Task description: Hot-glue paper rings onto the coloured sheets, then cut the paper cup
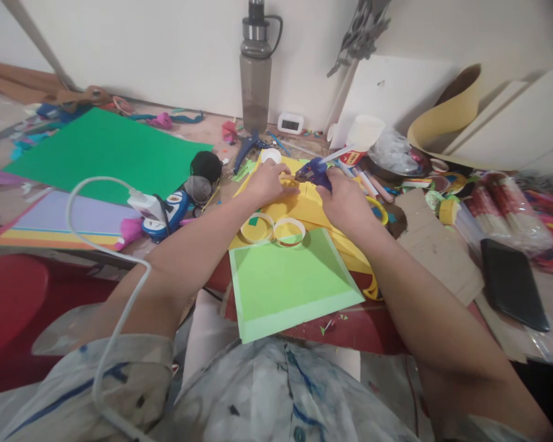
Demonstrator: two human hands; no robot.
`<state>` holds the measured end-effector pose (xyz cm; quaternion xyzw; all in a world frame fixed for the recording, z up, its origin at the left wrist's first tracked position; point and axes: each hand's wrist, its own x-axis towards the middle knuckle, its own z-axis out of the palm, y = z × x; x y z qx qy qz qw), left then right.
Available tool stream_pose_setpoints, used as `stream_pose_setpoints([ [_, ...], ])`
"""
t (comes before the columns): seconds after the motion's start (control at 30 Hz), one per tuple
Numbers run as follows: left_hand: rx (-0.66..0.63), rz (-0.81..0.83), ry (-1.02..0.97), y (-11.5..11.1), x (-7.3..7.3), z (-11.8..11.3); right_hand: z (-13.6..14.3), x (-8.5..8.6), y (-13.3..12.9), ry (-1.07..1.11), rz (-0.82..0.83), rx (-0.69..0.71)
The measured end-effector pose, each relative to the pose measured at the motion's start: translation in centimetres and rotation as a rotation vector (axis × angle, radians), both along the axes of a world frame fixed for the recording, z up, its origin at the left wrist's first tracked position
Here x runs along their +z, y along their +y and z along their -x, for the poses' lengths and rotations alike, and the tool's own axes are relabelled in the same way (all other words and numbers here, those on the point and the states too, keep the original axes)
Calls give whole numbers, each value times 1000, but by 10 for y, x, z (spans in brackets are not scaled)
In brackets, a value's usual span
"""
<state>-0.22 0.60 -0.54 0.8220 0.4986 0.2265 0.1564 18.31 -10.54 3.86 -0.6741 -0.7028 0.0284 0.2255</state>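
My right hand [344,197] is closed around a blue hot glue gun [314,172]. A pale glue stick [337,153] sticks out of its back, and the nozzle points left toward my other hand. My left hand [271,183] has its fingers bent over a small yellow paper piece; the fingertips partly hide it. Yellow paper sheets [307,205] lie beneath both hands. Nearer to me, two paper rings [289,232] stand side by side at the top edge of a light green sheet [290,276]. A white round piece [271,155] is just beyond my left hand.
At left lie a green sheet [115,153], stacked coloured paper [69,215] and a blue power strip [168,215] with a white cable. A tall bottle [255,86] and small clock [290,123] stand behind. To the right are yellow-handled scissors [374,287], cardboard [435,245] and a phone [513,283].
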Motion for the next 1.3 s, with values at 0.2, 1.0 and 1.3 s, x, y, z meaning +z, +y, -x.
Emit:
stream_pose_setpoints([
  [0.2,3,-5,13,1,-1,0,2,1,-1,-17,7,-2],
  [1.0,-16,-24,-4,5,-3,3,2,-4,1,1,-23,17],
  [1.3,-24,-26,-15,6,-5,3,5,-6,1,-27,-20,24],
])
